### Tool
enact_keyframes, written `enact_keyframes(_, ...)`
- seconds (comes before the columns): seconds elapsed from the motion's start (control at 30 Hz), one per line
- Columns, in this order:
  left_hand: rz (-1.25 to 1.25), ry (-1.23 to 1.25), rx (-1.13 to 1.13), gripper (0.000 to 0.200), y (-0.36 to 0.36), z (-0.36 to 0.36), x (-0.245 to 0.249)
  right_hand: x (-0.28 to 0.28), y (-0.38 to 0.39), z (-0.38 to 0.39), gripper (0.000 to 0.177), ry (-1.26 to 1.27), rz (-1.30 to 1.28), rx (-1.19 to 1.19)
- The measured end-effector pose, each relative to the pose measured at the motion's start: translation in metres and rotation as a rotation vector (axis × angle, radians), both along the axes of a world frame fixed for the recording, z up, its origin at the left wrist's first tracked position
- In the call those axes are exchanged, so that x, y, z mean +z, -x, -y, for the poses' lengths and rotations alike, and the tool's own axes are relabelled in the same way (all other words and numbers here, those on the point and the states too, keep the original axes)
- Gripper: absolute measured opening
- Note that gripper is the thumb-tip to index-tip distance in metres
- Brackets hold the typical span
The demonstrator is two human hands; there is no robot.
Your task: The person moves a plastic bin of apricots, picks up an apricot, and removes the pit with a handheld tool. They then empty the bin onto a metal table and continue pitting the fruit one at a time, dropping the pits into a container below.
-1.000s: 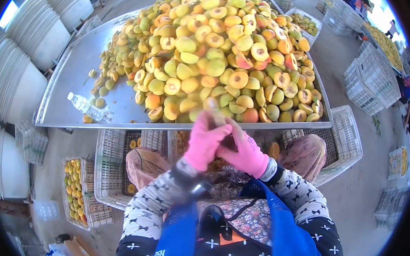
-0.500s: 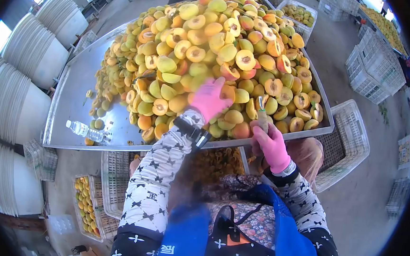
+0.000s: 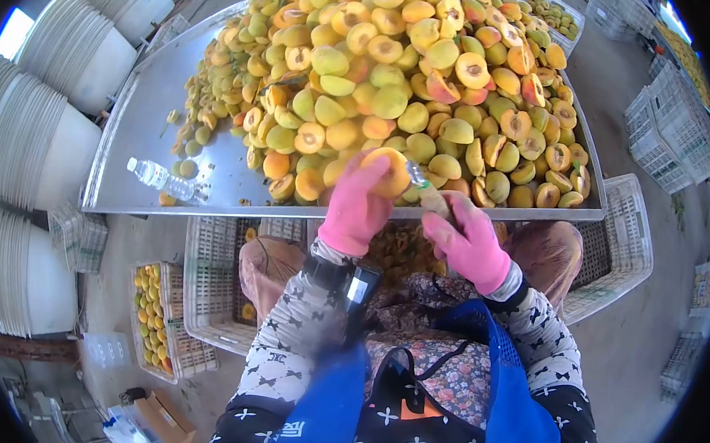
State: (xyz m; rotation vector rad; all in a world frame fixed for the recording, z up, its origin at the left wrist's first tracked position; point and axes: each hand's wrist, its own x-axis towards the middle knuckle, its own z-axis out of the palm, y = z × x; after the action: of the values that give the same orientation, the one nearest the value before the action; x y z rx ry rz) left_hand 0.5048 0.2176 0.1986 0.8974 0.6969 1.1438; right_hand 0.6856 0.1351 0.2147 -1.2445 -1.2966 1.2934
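The left hand point(image 3: 356, 209), in a pink glove, closed around a peach point(image 3: 391, 171) at the near edge of the steel table point(image 3: 157, 109). The right hand point(image 3: 469, 242) gripped a small knife point(image 3: 425, 192), tip at the peach. Beyond rose the pile of halved peaches point(image 3: 415, 69), with a water bottle point(image 3: 160, 179) to its left.

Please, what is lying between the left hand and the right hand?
In the head view, the small tool held by the right hand lies there, its tip toward the yellow fruit in the left hand.
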Motion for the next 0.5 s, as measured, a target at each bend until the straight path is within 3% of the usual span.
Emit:
enact_keyframes(0.1,-0.385,-0.422,-0.005,0.031,0.017,0.014,-0.027,-0.039,0.014,-0.01,0.037,-0.463,0.533,-0.056)
enact_keyframes(0.13,-0.059,-0.197,-0.038,0.032,0.02,0.016,-0.028,-0.048,0.015,-0.011,0.04,-0.597,0.669,-0.082)
enact_keyframes(0.2,0.592,0.25,-0.099,0.033,0.023,0.02,-0.021,-0.04,0.019,-0.009,0.041,-0.532,0.669,-0.04)
enact_keyframes(0.3,0.589,0.265,-0.059,0.035,0.029,0.025,-0.014,-0.022,0.023,-0.009,0.04,-0.555,0.719,0.004)
enact_keyframes(0.47,-0.397,-0.518,0.175,0.039,0.025,0.035,-0.019,-0.016,0.022,-0.008,0.038,-0.608,0.683,-0.023)
enact_keyframes(0.5,-0.299,-0.441,0.171,0.039,0.024,0.036,-0.017,-0.018,0.021,-0.009,0.037,-0.507,0.598,0.04)
